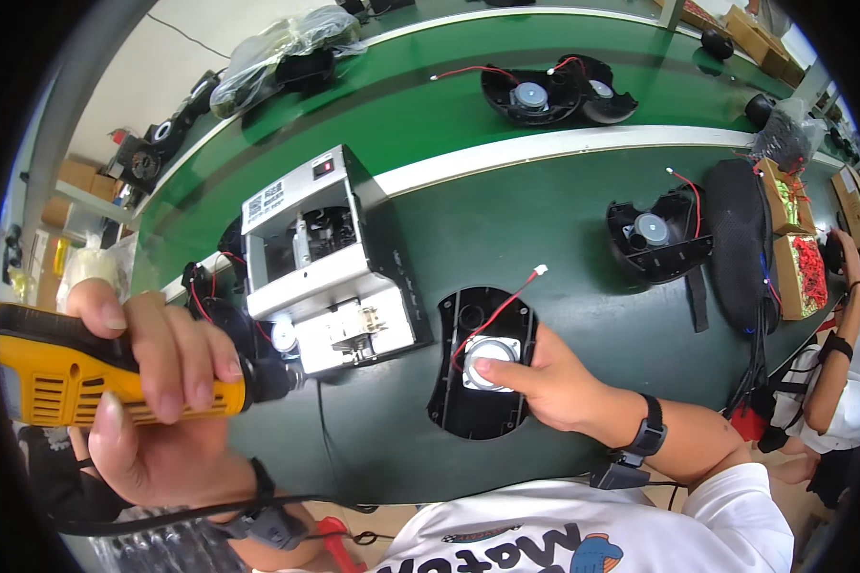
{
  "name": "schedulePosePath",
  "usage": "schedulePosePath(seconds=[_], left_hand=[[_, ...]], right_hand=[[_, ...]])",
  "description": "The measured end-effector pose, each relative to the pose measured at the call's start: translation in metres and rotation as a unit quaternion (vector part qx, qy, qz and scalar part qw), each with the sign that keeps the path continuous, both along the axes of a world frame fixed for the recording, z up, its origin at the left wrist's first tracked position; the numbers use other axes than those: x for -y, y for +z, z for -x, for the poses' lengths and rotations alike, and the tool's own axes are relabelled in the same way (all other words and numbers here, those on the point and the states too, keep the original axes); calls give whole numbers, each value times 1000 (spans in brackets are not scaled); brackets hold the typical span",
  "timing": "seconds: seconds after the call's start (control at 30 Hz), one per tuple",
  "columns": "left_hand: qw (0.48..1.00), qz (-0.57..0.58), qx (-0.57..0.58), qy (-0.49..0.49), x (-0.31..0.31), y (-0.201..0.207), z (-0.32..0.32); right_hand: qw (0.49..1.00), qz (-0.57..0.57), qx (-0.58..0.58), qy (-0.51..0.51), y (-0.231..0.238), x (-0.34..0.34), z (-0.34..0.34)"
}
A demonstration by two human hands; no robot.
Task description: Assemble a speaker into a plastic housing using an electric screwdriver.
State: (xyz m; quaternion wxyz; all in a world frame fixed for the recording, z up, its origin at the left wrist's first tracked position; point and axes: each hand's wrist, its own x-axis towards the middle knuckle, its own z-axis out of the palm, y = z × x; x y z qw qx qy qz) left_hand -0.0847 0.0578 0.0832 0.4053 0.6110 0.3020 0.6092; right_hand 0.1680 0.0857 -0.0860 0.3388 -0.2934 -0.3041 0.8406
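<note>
My left hand [169, 368] is wrapped round a yellow and black electric screwdriver [53, 387]. The tool is level, its black nose pointing right, with the tip close to the lower front of a silver screw feeder [291, 291]. My right hand [554, 384] grips the right edge of a black plastic shell panel [449, 401]. Its thumb presses on a round grey speaker [492, 353] set in that panel, and the other fingers are mostly hidden underneath. A red and black wire [497, 313] with a white plug runs up from the speaker.
Right of the panel stands an open black shell with a speaker [631, 253], beside a dark mesh-covered housing [741, 253]. Two more speaker shells [530, 105] lie on the green conveyor [392, 105] behind a white rail. Boxes of small parts [801, 277] and another person's arm [836, 368] are at right.
</note>
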Motion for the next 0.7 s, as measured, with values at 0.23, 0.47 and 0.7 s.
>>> schedulePosePath(seconds=[0.23,0.47,0.7], left_hand=[[984,22,44,169,-28,-37,-24],[984,47,98,140,-6,-26,-43],[992,35,100,72,7,-40,-89]], right_hand=[[1000,-9,14,-11,-2,-2,1],[999,-15,19,-22,-10,-3,4],[1000,-7,0,-26,-10,-1,7]])
